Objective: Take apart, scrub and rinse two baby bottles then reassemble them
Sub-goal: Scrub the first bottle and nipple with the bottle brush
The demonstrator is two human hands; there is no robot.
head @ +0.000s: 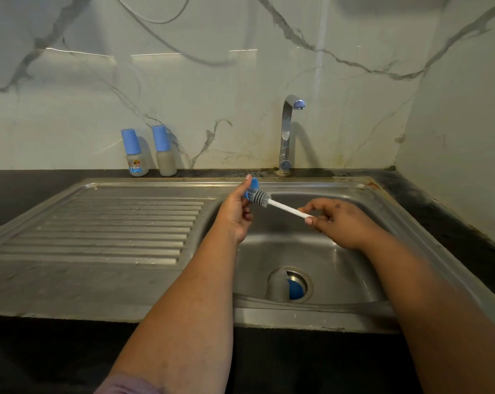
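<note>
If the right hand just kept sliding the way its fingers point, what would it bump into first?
Probably the grey brush head, then the left hand holding the blue piece; the right hand points leftward along the white handle.

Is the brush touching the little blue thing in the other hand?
Touching. The head view shows the bottle brush bristles pressed into the blue bottle part pinched by the left hand.
</note>
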